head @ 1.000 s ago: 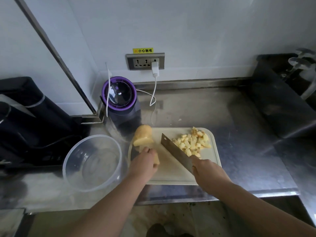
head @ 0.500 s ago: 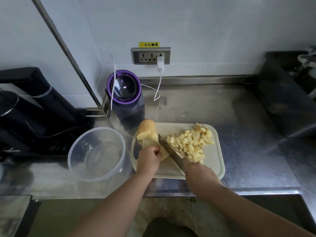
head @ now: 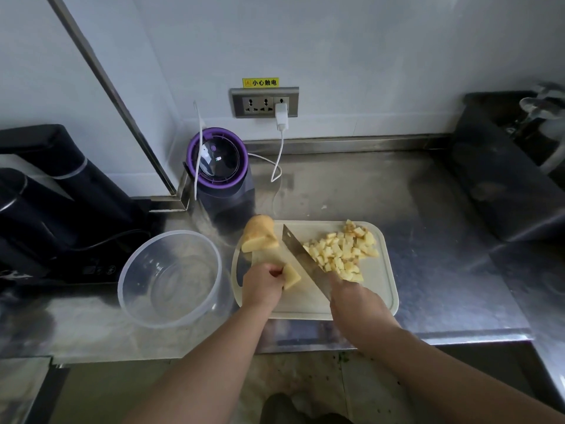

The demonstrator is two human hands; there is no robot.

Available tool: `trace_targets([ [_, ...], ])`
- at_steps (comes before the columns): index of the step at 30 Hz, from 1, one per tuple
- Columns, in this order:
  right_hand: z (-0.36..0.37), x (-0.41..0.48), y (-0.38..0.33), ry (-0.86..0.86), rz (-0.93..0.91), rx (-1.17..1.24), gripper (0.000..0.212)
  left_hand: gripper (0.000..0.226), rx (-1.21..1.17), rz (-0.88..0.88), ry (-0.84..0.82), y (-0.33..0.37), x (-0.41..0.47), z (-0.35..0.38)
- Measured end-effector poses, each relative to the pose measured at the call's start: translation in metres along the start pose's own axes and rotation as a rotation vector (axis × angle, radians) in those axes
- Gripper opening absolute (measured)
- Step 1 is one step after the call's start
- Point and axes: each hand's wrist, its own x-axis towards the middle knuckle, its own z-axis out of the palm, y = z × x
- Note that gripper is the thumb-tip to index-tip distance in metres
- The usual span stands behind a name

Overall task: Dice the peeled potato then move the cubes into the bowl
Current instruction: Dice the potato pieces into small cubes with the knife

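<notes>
On the white cutting board [head: 385, 289], my left hand [head: 261, 286] holds down a flat potato piece [head: 291, 276]. My right hand [head: 356, 298] grips the handle of a cleaver [head: 305, 261], whose blade runs diagonally just right of that piece. A pile of potato cubes [head: 344, 250] lies on the board's far right half, touching the blade. A large uncut potato chunk [head: 260, 237] rests at the board's far left corner. The clear, empty plastic bowl [head: 171, 278] stands left of the board.
A purple-lidded blender [head: 220, 175] stands behind the board, its white cable plugged into the wall socket [head: 264, 102]. Black appliances [head: 52, 206] fill the left counter. A dark sink [head: 513, 166] lies at the right. The steel counter edge runs near me.
The cleaver moved closer to my left hand and the piece it holds, then shifted slightly. The camera view shifted, so everything sits a little higher in frame.
</notes>
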Motion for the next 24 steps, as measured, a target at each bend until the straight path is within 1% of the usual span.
trace_targets([
  [7,0.008,-0.015,-0.01,-0.001,-0.079,-0.041,0.047,0.015,-0.047,-0.025,-0.008,-0.003,0.002,0.001],
  [11,0.01,-0.017,-0.012,0.004,-0.085,-0.073,0.046,0.014,-0.051,-0.03,-0.003,-0.006,0.004,0.003],
  [15,0.012,-0.016,-0.012,-0.001,-0.096,-0.09,0.05,0.017,-0.023,-0.023,0.008,-0.007,0.006,0.003],
  [24,0.02,-0.01,-0.01,-0.026,-0.083,-0.045,0.053,0.013,-0.059,-0.051,-0.009,-0.01,0.011,0.005],
])
